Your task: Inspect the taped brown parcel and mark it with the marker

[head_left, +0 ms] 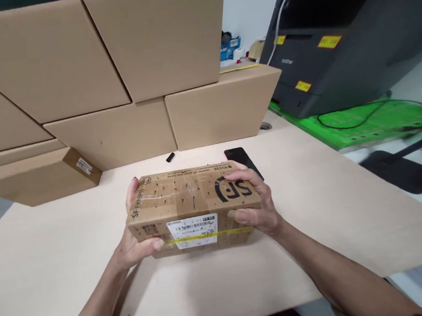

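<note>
A person's left hand (130,248) and right hand (268,207) grip opposite ends of a taped SF Express carton (180,192) over a pale tabletop (332,207), its long axis running crosswise between them, neither nearer, a dark smartphone (243,159) just beyond the right hand.

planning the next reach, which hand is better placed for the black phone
Probably the right hand: it grips the end of the box nearer the phone, while the left hand holds the opposite end.
</note>
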The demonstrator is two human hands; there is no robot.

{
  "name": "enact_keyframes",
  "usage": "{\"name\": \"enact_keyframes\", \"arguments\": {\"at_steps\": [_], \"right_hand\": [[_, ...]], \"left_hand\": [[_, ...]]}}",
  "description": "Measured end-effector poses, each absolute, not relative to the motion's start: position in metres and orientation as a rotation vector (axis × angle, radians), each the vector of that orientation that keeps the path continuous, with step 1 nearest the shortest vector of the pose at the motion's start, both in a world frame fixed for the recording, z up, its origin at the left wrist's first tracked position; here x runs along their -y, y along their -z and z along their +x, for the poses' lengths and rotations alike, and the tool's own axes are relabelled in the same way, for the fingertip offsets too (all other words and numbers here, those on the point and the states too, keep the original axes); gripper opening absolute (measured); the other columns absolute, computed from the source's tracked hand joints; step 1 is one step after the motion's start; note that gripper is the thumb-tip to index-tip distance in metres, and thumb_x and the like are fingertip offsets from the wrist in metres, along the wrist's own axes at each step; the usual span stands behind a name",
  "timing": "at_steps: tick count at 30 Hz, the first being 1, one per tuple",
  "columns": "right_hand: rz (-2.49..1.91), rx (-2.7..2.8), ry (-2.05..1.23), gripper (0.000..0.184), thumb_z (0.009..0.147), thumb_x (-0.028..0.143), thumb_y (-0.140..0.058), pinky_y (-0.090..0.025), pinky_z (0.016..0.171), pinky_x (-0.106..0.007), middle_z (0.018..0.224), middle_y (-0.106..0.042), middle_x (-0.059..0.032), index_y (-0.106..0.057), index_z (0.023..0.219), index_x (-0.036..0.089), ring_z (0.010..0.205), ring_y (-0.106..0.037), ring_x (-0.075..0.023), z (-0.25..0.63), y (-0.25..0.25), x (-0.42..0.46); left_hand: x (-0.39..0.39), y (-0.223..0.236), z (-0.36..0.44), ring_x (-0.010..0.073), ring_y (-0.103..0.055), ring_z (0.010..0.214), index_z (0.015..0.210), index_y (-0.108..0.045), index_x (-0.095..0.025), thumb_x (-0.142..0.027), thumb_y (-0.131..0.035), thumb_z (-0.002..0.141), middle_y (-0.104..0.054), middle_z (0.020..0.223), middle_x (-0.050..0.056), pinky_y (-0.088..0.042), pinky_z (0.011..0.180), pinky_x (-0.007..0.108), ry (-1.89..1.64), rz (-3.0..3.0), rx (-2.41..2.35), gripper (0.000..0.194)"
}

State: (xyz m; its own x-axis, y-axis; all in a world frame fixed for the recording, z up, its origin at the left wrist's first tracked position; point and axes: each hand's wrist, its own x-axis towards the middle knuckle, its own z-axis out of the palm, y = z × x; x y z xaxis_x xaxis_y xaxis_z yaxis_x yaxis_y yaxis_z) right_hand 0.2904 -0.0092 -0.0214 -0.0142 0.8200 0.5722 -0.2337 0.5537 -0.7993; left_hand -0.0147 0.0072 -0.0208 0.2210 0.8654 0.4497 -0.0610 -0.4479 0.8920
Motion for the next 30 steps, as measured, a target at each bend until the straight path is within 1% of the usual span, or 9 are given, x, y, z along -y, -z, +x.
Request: {"name": "enact_keyframes", "arguments": {"at_steps": [5,10,13,16,19,23,26,28,30], "right_hand": [[-0.621,1.241,-1.077,0.064,0.070,0.049,-0.096,-0.065,0.097,-0.053,0.135,-0.062,-0.0055,-0.070,0.127,0.037,0.113,-0.069,-0.0293,0.287,0.022,0.007],[-0.668,1.185,-1.030,0.058,0.071,0.055,-0.093,-0.064,0.097,-0.055,0.132,-0.068,-0.0054,-0.070,0.120,0.036,0.111,-0.070,-0.0309,0.287,0.016,0.012],[-0.708,1.098,-0.996,0.056,0.076,0.058,-0.087,-0.063,0.097,-0.058,0.124,-0.072,-0.0044,-0.065,0.123,0.037,0.107,-0.072,-0.0319,0.290,0.011,0.015],[-0.731,1.034,-0.993,0.055,0.078,0.056,-0.084,-0.063,0.095,-0.058,0.117,-0.074,-0.0035,-0.062,0.125,0.037,0.104,-0.074,-0.0319,0.291,0.011,0.013],[-0.711,1.009,-1.057,0.059,0.075,0.056,-0.085,-0.064,0.093,-0.055,0.117,-0.075,-0.0033,-0.062,0.127,0.036,0.107,-0.074,-0.0315,0.290,0.015,0.006],[-0.748,1.022,-1.133,0.067,0.072,0.055,-0.088,-0.064,0.097,-0.055,0.125,-0.074,-0.0044,-0.060,0.130,0.035,0.110,-0.074,-0.0316,0.292,0.019,-0.001],[-0.798,0.962,-1.091,0.060,0.076,0.057,-0.085,-0.063,0.098,-0.055,0.125,-0.074,-0.0051,-0.062,0.127,0.034,0.110,-0.075,-0.0318,0.298,0.022,-0.003],[-0.815,0.907,-1.069,0.054,0.082,0.058,-0.079,-0.063,0.099,-0.056,0.121,-0.075,-0.0048,-0.063,0.127,0.033,0.110,-0.075,-0.0321,0.301,0.025,-0.004],[-0.839,0.836,-1.117,0.048,0.087,0.058,-0.075,-0.063,0.100,-0.058,0.120,-0.077,-0.0047,-0.065,0.126,0.032,0.113,-0.076,-0.0329,0.300,0.029,-0.005]], "left_hand": [[-0.002,0.016,-0.007,0.0380,-0.066,0.135,0.159,-0.053,-0.041,-0.049,-0.099,0.067,-0.059,0.157,0.007,-0.065,0.106,0.047,-1.433,1.492,-0.812,0.103],[0.001,0.010,-0.009,0.0440,-0.065,0.141,0.163,-0.048,-0.041,-0.048,-0.101,0.064,-0.061,0.158,0.010,-0.064,0.110,0.057,-1.330,1.480,-0.794,0.112],[0.003,0.009,-0.009,0.0492,-0.070,0.134,0.153,-0.059,-0.030,-0.048,-0.100,0.066,-0.072,0.144,0.017,-0.067,0.102,0.062,-1.073,1.428,-0.771,0.097],[0.004,0.011,-0.008,0.0487,-0.074,0.126,0.140,-0.067,-0.023,-0.045,-0.097,0.071,-0.078,0.134,0.019,-0.069,0.095,0.059,-0.957,1.351,-0.808,0.079],[0.003,0.014,-0.008,0.0457,-0.076,0.125,0.141,-0.066,-0.022,-0.042,-0.094,0.074,-0.078,0.136,0.017,-0.068,0.099,0.056,-1.012,1.307,-0.825,0.075],[-0.001,0.014,-0.008,0.0458,-0.069,0.137,0.151,-0.059,-0.026,-0.042,-0.096,0.073,-0.074,0.143,0.015,-0.065,0.106,0.054,-1.042,1.267,-0.835,0.088],[0.001,0.015,-0.003,0.0443,-0.055,0.153,0.155,-0.056,-0.032,-0.048,-0.099,0.069,-0.065,0.156,0.013,-0.058,0.118,0.053,-1.186,1.297,-0.826,0.097],[0.002,0.017,0.003,0.0454,-0.053,0.154,0.155,-0.056,-0.032,-0.047,-0.101,0.065,-0.059,0.162,0.014,-0.055,0.121,0.055,-1.205,1.386,-0.797,0.102],[0.001,0.021,0.009,0.0434,-0.059,0.148,0.152,-0.060,-0.029,-0.049,-0.096,0.074,-0.060,0.161,0.014,-0.056,0.120,0.054,-1.269,1.437,-0.820,0.087]]}}
